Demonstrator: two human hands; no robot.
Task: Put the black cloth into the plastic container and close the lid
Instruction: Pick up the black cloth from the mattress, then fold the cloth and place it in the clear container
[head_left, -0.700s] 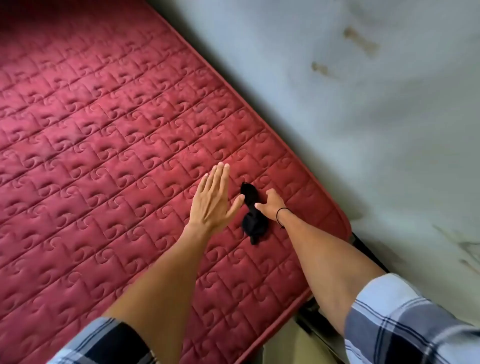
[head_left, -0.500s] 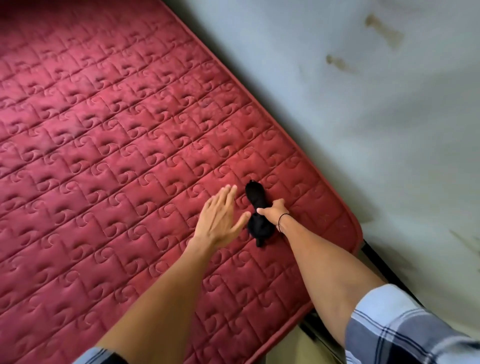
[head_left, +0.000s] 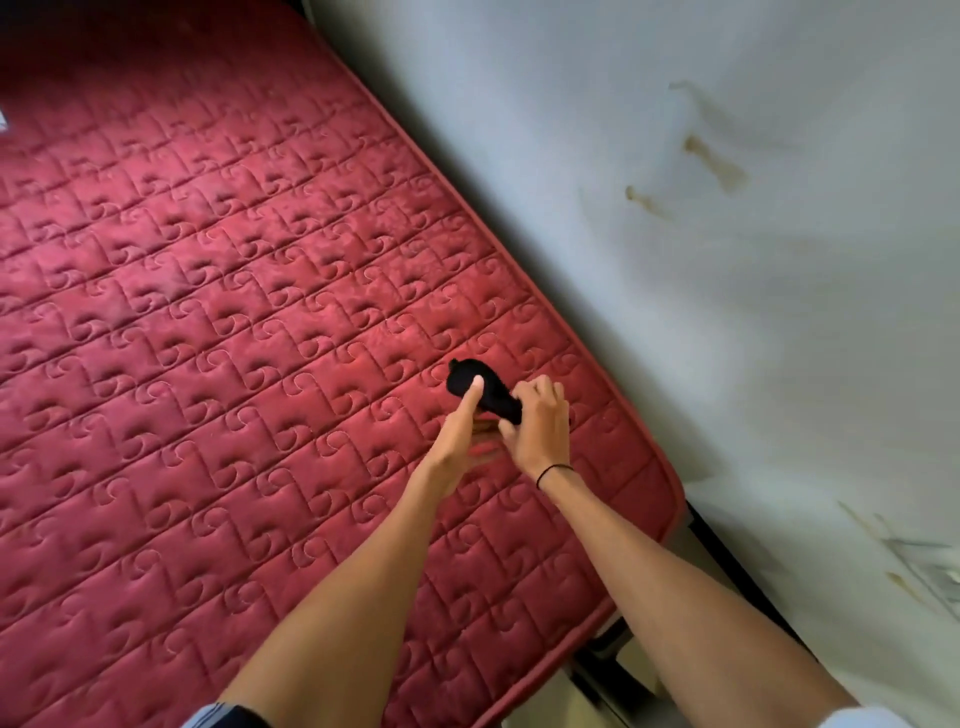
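Note:
The small black cloth (head_left: 485, 385) is bunched up near the right edge of the red quilted mattress (head_left: 218, 338). My right hand (head_left: 537, 428), with a black band at the wrist, grips the cloth's near end. My left hand (head_left: 460, 439) has one finger pressed on top of the cloth's far part, with its other fingers curled beneath, beside my right hand. No plastic container or lid is in view.
A pale, stained wall (head_left: 727, 260) runs close along the mattress's right side. A dark bed frame edge (head_left: 727, 561) shows at the lower right corner. A sliver of something white (head_left: 2, 120) sits at the far left edge.
My left hand, flat and open beside the cloth before, has closed in onto it. My right hand has wrapped around the cloth's near end. The view has shifted.

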